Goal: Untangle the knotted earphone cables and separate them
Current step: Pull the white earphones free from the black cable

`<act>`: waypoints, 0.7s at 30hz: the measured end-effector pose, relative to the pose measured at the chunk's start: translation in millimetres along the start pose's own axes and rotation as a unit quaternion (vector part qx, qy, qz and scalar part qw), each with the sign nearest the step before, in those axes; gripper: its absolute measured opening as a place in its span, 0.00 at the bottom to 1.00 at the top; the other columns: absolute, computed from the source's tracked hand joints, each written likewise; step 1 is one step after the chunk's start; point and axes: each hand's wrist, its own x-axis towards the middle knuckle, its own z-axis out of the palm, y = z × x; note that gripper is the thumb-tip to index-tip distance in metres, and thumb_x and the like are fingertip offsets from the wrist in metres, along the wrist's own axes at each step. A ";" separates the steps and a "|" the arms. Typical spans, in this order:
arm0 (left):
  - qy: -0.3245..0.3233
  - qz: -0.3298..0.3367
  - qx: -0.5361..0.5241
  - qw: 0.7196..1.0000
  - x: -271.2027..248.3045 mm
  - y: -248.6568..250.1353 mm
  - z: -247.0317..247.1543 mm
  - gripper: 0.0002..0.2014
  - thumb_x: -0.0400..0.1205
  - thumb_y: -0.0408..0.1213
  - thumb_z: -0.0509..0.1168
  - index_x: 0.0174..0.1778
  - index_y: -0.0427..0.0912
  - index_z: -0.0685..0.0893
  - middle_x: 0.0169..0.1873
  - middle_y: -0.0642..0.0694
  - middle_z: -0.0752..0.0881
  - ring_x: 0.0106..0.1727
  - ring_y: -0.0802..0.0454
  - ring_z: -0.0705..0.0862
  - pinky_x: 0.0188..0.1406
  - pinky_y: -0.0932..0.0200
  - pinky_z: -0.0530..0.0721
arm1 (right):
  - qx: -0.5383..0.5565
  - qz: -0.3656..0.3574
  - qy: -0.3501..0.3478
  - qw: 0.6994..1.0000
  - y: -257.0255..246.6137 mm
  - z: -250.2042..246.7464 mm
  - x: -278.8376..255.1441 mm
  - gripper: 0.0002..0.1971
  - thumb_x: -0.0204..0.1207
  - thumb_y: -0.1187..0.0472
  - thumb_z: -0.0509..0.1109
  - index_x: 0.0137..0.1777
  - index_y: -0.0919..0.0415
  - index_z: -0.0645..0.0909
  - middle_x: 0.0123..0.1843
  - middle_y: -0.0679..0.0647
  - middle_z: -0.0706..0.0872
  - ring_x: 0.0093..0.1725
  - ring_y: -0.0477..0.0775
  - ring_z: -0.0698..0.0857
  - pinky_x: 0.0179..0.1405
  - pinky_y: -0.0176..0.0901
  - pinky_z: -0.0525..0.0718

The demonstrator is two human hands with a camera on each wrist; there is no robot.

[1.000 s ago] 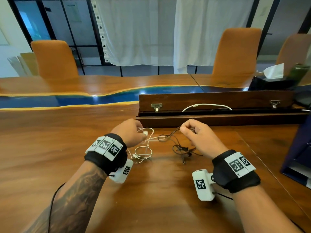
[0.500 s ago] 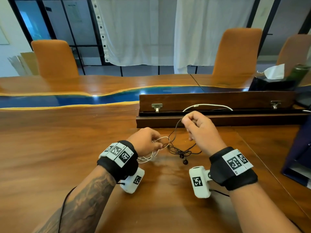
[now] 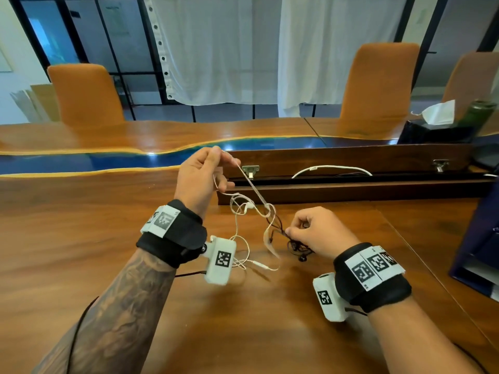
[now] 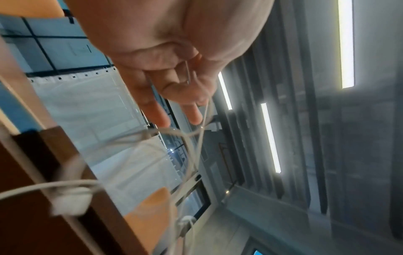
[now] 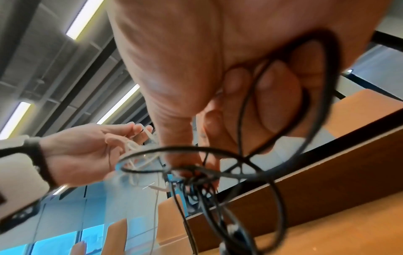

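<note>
White cable (image 3: pixel 252 186) now goes up high, because the left hand (image 3: pixel 201 175) has lifted it well above the wooden table (image 3: pixel 81 238). Half a second ago that hand was low, close to the table. It pinches the white cable between thumb and finger. The right hand (image 3: pixel 320 232) has come down low and pinches the black cable (image 3: pixel 294 245) just above the table. The two cables are pulled apart now, but they still cross at a knot (image 3: pixel 270 211) between the hands. I think that knot needs loosening next.
</note>
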 end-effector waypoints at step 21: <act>-0.089 -0.041 0.381 0.919 -8.9 -9.0 -1.2 0.10 0.86 0.35 0.64 0.51 0.46 0.91 0.47 0.44 0.90 0.45 0.48 0.86 0.51 0.53 0.83 | 0.171 -0.086 0.010 0.981 -25.1 -32.0 -11.1 0.08 0.86 0.59 0.69 0.48 0.56 0.88 0.24 0.28 0.80 0.28 0.28 0.79 0.29 0.23 0.72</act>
